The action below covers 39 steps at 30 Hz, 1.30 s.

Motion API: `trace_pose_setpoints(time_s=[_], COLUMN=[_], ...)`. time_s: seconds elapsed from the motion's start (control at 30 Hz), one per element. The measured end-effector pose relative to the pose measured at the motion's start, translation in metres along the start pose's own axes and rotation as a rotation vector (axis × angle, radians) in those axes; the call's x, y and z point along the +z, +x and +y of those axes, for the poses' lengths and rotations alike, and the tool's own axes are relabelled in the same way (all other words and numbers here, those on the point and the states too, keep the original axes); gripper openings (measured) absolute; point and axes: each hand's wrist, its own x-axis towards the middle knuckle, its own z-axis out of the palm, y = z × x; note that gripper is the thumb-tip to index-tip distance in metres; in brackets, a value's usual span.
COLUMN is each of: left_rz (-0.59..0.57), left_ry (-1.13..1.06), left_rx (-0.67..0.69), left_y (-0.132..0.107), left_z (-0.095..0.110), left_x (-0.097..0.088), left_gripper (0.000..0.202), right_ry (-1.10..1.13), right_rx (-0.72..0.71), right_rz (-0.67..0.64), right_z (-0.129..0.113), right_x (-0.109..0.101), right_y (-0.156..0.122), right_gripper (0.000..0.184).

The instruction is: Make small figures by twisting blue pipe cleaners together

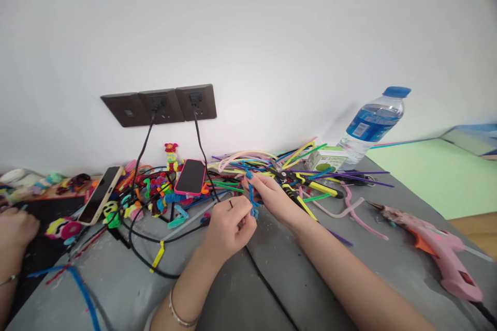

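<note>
Both of my hands meet over the middle of the grey table around a blue pipe cleaner [251, 192] that is twisted and bent. My left hand [232, 225] is closed on its lower end, the fingers curled in. With thumb and fingers my right hand [266, 191] pinches the upper part. Fingers cover some of the blue shape, so its full form is hidden. Just beyond my right hand lie yellow-and-black pliers [310, 182] and a heap of colourful pipe cleaners [240, 159].
A pink glue gun [430, 248] lies at the right, near a water bottle [375, 124] and a small carton [326, 158]. Black cables [147, 264] cross the table. Two phones, one a pink-framed phone [190, 177], lie left among small figures. Another person's hand [17, 227] rests far left.
</note>
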Motion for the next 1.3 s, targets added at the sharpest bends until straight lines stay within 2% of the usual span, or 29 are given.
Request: trace_pose_setpoints(time_s=[0.2,0.4,0.57,0.67,0.77,0.93,1.1,1.3], left_rz=[-0.005,-0.064,-0.129,-0.150,-0.123,-0.110,-0.124,-0.161], left_ry=[0.016,0.062,-0.016,-0.092,-0.123,-0.020,0.031,0.020], left_rx=[0.007,-0.025,-0.241,-0.313,-0.330,-0.355,-0.314,-0.362], left_y=[0.001,-0.001,0.000,-0.001,-0.003,-0.006,-0.007,-0.006], left_z=[0.001,-0.002,-0.008,-0.010,-0.011,-0.012,-0.014,-0.012], left_x=[0.001,0.002,0.004,0.006,0.007,0.010,0.014,0.013], left_gripper=[0.025,0.023,0.025,0.026,0.027,0.017,0.012,0.010], right_ry=[0.025,0.031,0.034,0.013,0.006,-0.076,-0.178,-0.190], right_rx=[0.008,-0.005,-0.061,-0.084,-0.085,-0.105,-0.154,-0.160], right_rz=[0.011,0.032,0.093,0.139,0.154,0.148,0.159,0.130], right_z=[0.004,0.011,0.020,0.024,0.026,0.025,0.025,0.027], right_x=[0.000,-0.003,-0.013,-0.016,-0.017,-0.017,-0.016,-0.012], right_y=[0.002,0.005,0.013,0.015,0.014,0.012,0.012,0.010], right_gripper=[0.048,0.047,0.050,0.053,0.053,0.052,0.053,0.054])
